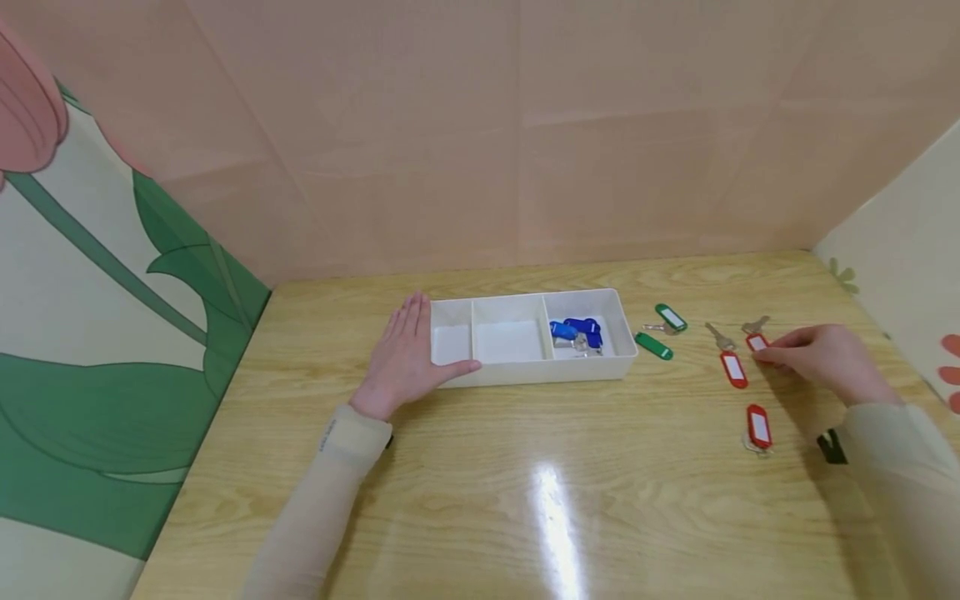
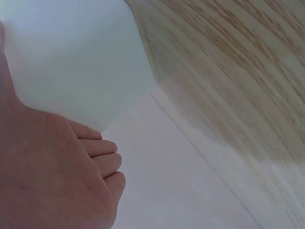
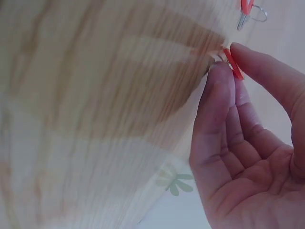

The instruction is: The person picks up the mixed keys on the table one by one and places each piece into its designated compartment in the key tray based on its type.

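A white three-compartment box [image 1: 510, 374] stands mid-table. My left hand [image 1: 402, 354] rests against its left end, fingers straight along that side and thumb lying over the front rim; the left wrist view shows the palm beside the white wall. At the right, my right hand [image 1: 832, 358] pinches a red key tag [image 3: 233, 64] between thumb and fingertips, close over the table, its key [image 1: 756, 323] pointing away. Just left of it lies a second red key tag [image 1: 733, 369] with a key. Nearer the front is a third red key tag [image 1: 759, 427] with a ring.
Blue key tags [image 1: 581, 327] with metal rings or keys lie in the box's right compartment. Two green key tags, one behind [image 1: 671, 317] and one in front [image 1: 654, 346], lie just right of the box. A pink backdrop [image 1: 517, 167] rises behind the wooden table [image 1: 465, 483].
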